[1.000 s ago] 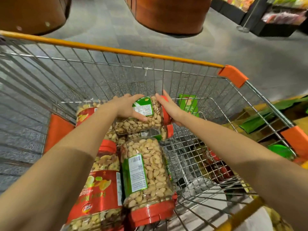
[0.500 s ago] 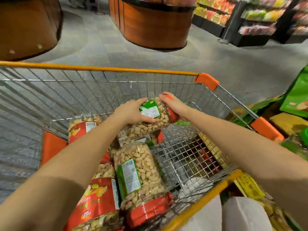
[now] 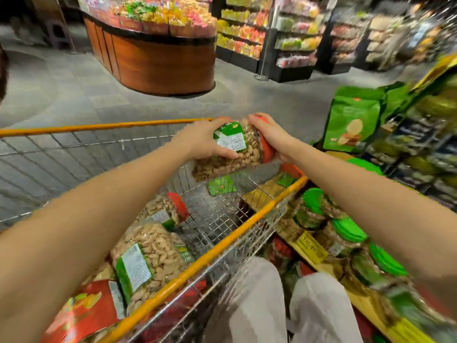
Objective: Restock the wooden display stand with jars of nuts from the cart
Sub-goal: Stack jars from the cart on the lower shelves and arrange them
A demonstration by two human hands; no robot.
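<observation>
Lifting entry: one jar (image 3: 230, 154) of nuts, lying sideways in the air above the cart (image 3: 74, 154). Left hand (image 3: 202, 137): fingers curled round its labelled body. Right hand (image 3: 269, 134): cupped over the red lid (image 3: 268, 150). We advise clearing the orange rim (image 3: 247, 229), turning it upright, then setting it beside the green-lidded jars (image 3: 348, 230) on the display stand (image 3: 361, 303), right.

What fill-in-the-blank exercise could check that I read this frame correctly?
1. The left hand and the right hand hold one jar whose lid is ___.
2. The right hand grips the jar at its ___ end.
3. The display jars to the right of the cart have ___ lids.
Missing words: red; lid; green.
</observation>
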